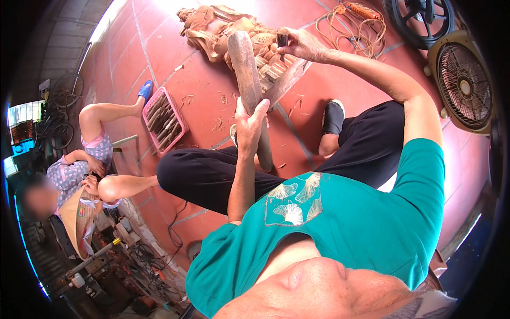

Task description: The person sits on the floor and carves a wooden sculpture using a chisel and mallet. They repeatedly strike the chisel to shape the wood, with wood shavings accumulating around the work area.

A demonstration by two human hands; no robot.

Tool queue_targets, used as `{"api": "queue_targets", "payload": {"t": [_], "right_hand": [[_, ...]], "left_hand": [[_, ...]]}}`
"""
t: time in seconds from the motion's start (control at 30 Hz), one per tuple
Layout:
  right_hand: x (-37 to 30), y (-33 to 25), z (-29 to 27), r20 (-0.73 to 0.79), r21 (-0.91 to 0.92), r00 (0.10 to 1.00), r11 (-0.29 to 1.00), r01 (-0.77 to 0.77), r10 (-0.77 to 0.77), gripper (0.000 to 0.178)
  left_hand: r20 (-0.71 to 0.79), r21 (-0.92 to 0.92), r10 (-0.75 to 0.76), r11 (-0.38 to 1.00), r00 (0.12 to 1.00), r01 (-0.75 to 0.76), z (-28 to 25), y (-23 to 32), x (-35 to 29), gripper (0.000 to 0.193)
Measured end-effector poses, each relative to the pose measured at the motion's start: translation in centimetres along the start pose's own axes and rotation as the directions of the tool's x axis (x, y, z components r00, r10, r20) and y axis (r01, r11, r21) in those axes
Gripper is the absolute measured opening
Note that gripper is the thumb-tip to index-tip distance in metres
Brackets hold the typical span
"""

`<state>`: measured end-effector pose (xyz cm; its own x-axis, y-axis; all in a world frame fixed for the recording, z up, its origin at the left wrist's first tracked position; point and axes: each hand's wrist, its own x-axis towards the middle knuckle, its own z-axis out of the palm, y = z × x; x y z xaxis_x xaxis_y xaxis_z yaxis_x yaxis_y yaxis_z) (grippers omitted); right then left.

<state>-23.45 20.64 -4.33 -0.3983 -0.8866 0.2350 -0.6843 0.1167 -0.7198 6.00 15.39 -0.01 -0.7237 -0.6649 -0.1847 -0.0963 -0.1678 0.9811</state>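
Observation:
My left hand (pixel 249 125) is wrapped round the narrower middle of a long, worn wooden mallet (pixel 245 64), whose thick end points away from me. At the far side, my right hand (pixel 305 45) grips the dark upright handle of what looks like a carving chisel (pixel 282 38); its blade cannot be made out. Beneath lies a carved wooden sculpture (pixel 215 29) with deep folds and ridges, partly hidden behind the mallet. The chisel is over the sculpture's near right part, beside a plain pale wooden slab (pixel 289 80).
A pink basket (pixel 183 125) of wooden-handled tools stands left, near a seated person (pixel 79 165) holding a conical hat (pixel 74 220). Wood chips (pixel 220 125) litter the red tiles. An orange cord (pixel 324 32), a wheel (pixel 422 21) and a fan (pixel 463 82) are at right.

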Motion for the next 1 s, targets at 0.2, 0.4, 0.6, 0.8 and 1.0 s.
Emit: {"api": "queue_targets", "payload": {"t": [0.2, 0.4, 0.6, 0.8, 1.0], "right_hand": [[-0.5, -0.5, -0.2, 0.021, -0.135, 0.999, 0.990, 0.031, -0.028, 0.037], [-0.7, -2.2, -0.4, 0.053, -0.065, 0.977, 0.976, 0.210, -0.206, 0.043], [-0.3, -2.5, 0.5, 0.064, -0.112, 0.955, 0.948, 0.297, -0.291, 0.033], [-0.1, -2.8, 0.6, 0.144, -0.139, 0.960, 0.956, 0.259, -0.239, 0.031], [0.2, -1.9, 0.5, 0.216, -0.151, 0.955, 0.960, 0.236, -0.201, 0.028]], "left_hand": [[0.006, 0.019, 0.009, 1.000, 1.000, -0.009, 0.1, 0.3, 0.0, 0.023], [-0.064, 0.052, 0.183, 0.982, 0.981, -0.179, 1.7, 2.9, -1.0, 0.024], [0.012, 0.470, 0.075, 0.880, 0.997, -0.072, 1.6, 2.2, 0.4, 0.044], [-0.016, 0.287, 0.144, 0.949, 0.990, -0.133, 1.6, 1.9, -0.6, 0.050], [0.072, 0.643, 0.283, 0.720, 0.957, -0.261, 1.6, 0.6, 1.1, 0.050]]}}
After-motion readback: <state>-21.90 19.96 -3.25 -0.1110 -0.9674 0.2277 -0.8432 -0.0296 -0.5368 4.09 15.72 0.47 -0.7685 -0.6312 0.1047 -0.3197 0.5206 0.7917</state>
